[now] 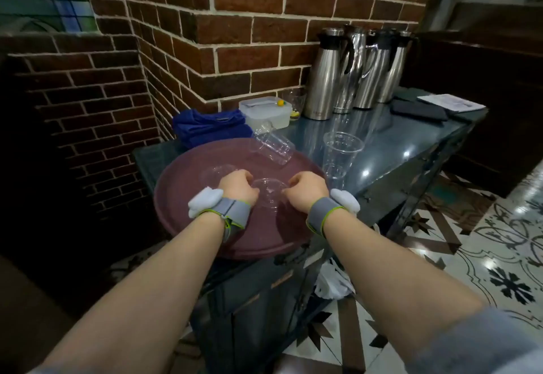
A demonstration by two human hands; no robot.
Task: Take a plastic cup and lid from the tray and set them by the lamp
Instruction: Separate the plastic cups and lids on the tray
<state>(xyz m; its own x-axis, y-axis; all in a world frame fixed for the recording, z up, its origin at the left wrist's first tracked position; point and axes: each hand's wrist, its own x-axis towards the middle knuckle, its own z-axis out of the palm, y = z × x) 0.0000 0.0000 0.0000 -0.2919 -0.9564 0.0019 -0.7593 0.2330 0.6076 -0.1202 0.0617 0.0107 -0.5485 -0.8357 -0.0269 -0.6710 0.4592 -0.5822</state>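
Observation:
A round maroon tray [188, 220] lies on the dark table's near corner. Over its middle, my left hand [238, 187] and my right hand [307, 191] both grip a clear plastic cup [269, 193] between them, one hand on each side of its rim. Just behind my left hand a clear dome lid [216, 172] rests on the tray. A stack of clear cups [271, 144] lies on its side at the tray's far edge. No lamp is in view.
Upright clear cups [340, 153] stand on the table [411, 150] right of the tray. Behind are a blue cloth [208, 128], a white lidded box [264, 110], several steel flasks [352, 73], dark folders and papers [449, 101]. Brick wall left; patterned floor right.

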